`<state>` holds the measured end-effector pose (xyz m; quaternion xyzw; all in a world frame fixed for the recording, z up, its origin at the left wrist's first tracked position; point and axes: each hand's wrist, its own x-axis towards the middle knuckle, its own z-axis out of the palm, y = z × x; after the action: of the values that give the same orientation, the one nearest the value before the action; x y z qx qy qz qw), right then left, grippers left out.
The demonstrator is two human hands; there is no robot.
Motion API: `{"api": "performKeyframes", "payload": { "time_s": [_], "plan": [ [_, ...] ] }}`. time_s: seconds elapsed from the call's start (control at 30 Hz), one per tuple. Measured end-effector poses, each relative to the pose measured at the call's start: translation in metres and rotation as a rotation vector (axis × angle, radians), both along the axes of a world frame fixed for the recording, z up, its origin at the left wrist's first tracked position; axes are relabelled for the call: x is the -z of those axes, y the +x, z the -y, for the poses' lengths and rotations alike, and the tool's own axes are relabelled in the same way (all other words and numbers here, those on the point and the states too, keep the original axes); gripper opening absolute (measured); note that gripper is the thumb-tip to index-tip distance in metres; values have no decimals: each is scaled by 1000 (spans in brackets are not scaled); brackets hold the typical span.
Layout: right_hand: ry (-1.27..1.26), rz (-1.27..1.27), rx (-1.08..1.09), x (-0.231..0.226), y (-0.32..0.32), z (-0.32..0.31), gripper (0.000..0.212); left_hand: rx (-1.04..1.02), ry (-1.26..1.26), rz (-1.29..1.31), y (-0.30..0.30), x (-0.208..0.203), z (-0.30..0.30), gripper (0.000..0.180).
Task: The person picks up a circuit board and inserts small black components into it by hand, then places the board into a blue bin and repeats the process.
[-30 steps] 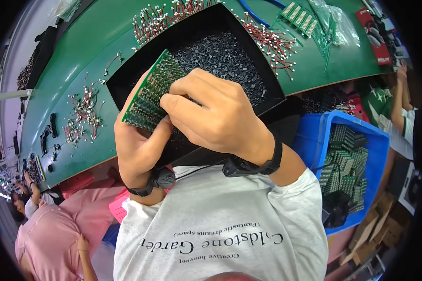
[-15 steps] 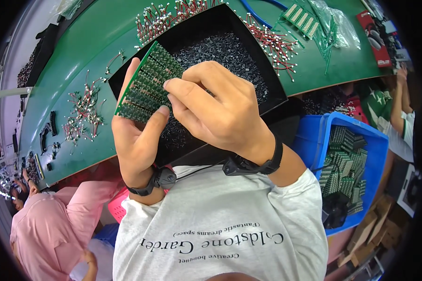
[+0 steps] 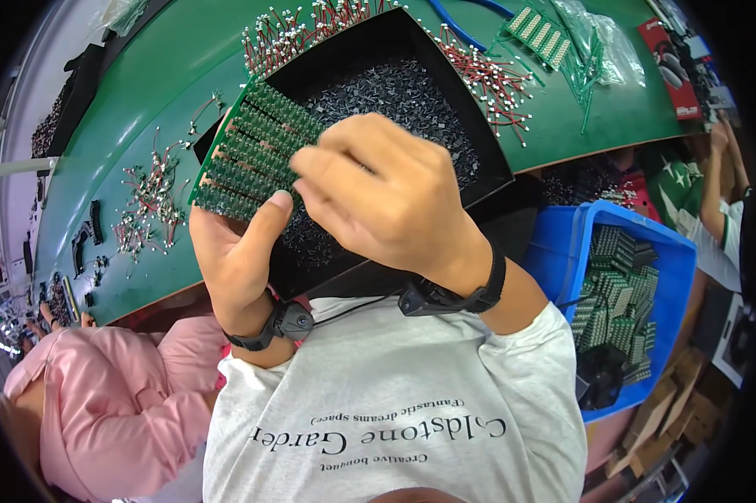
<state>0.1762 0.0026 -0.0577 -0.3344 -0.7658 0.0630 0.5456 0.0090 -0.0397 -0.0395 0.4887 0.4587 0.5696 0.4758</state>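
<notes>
My left hand [image 3: 233, 261] grips a green circuit board panel [image 3: 256, 155] by its lower left side, the thumb lying over its face. Rows of small parts cover the panel, which is tilted above a black tray [image 3: 488, 172]. My right hand [image 3: 394, 197] is at the panel's right edge with its fingers curled and the thumb and forefinger pinched together. Whatever is between those fingertips is too small and blurred to make out. Beneath both hands, many small black components [image 3: 394, 96] fill the tray.
Red wires with white connectors [image 3: 487, 80] lie behind and right of the tray, more wire pieces [image 3: 151, 201] to its left. A blue bin [image 3: 684, 277] of circuit boards stands at my right. A person in pink [image 3: 135, 402] sits at my left. Another board [image 3: 539, 38] lies at the back.
My left hand has moved slightly left and turned the panel's face more toward me. My right fingertips have shifted a little at its edge. The person in pink has leaned in closer.
</notes>
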Motion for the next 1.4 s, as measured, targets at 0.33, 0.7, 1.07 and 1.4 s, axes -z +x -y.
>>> {"api": "performKeyframes", "payload": {
  "time_s": [0.33,0.7,1.07,1.4],
  "plan": [
    [-9,59,-189,2,0,4,26,71,20,31,-3,2,7,40],
    [-26,-5,-63,1,4,5,27,-101,-1,51,1,4,1,31],
    [-15,31,-116,3,-3,3,28,-33,44,71,-2,6,1,39],
    [-67,25,-133,-3,-2,6,22,-54,47,45,3,3,5,27]
  ]
}}
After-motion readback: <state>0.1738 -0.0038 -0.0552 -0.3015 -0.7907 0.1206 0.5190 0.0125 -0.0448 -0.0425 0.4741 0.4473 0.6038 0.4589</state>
